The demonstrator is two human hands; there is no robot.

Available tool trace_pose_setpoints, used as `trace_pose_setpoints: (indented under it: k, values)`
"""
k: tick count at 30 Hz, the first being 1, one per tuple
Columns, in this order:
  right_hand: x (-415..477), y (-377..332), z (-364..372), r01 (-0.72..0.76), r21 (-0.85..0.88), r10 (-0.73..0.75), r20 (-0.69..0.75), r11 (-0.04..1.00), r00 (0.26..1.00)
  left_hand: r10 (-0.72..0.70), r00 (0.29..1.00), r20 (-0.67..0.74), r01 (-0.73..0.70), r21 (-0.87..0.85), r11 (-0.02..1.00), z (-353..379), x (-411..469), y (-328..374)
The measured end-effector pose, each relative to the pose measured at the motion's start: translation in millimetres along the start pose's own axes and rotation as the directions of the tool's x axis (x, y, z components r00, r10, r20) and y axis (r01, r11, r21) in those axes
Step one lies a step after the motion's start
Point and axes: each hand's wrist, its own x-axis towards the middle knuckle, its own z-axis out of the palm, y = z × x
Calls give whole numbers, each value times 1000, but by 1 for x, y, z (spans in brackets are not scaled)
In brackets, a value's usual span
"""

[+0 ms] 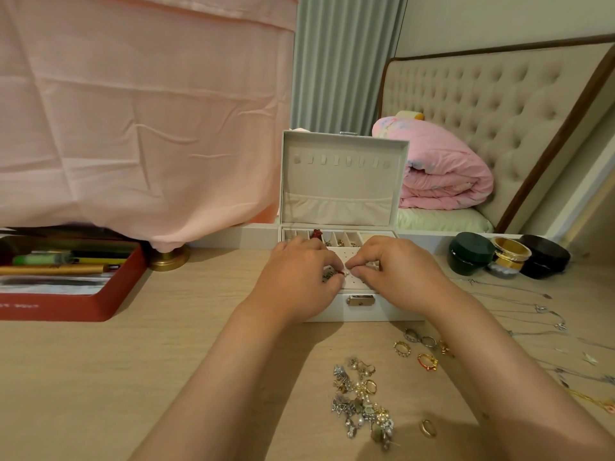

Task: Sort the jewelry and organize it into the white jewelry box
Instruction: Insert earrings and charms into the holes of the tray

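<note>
White jewelry box (342, 181) open, hands (296, 277) (399, 274) pinching a tiny earring (347, 273)

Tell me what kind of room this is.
Probably a bedroom: a tufted headboard, a folded pink quilt on the mattress, and a wooden tabletop with the open white jewelry box.

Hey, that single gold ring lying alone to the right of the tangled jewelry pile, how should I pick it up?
Pinch the gold ring across its band, thumb and forefinger on opposite outer edges, coming down from above. It appears to lie on its side on the table, clear of the jewelry pile, so nothing crowds a top-down pinch.
</note>
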Motion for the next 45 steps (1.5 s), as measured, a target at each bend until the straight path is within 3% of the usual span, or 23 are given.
trace_pose_setpoints:
  k: [8,13,16,19,21,30,34,39,45]
  values:
    - [-6,-7,-9,-11,-36,10,-35,999,999,12,1000,6,-12,8,1000,-8,-2,4]
    - [-26,-21,-38,64,67,-57,-102,996,993,90,990,-106,-94,-28,995,-24,-14,13]
    - [-42,-34,-50,79,101,-88,93,992,992,155,981,-118,-161,-46,986,-34,-31,16]
    - [-56,-38,-46,38,84,-65,343,996,937,143,989,-28,-145,-76,987,-37,-53,20]
    - [-64,-38,-35,24,75,-53,426,997,903,132,991,30,-130,-75,989,-32,-66,22]
    - [-70,-33,-11,21,-15,-12,465,1000,885,95,965,242,-65,-129,989,5,-80,18]
    - [-70,-30,-18,-9,25,-4,461,1000,887,88,964,251,-53,-143,988,4,-79,11]
    - [-74,-31,-18,5,52,-35,589,999,808,83,968,238,-57,-117,992,5,-79,10]
    - [-71,-26,-19,-28,60,-10,547,998,837,77,976,204,-50,-134,990,6,-80,12]
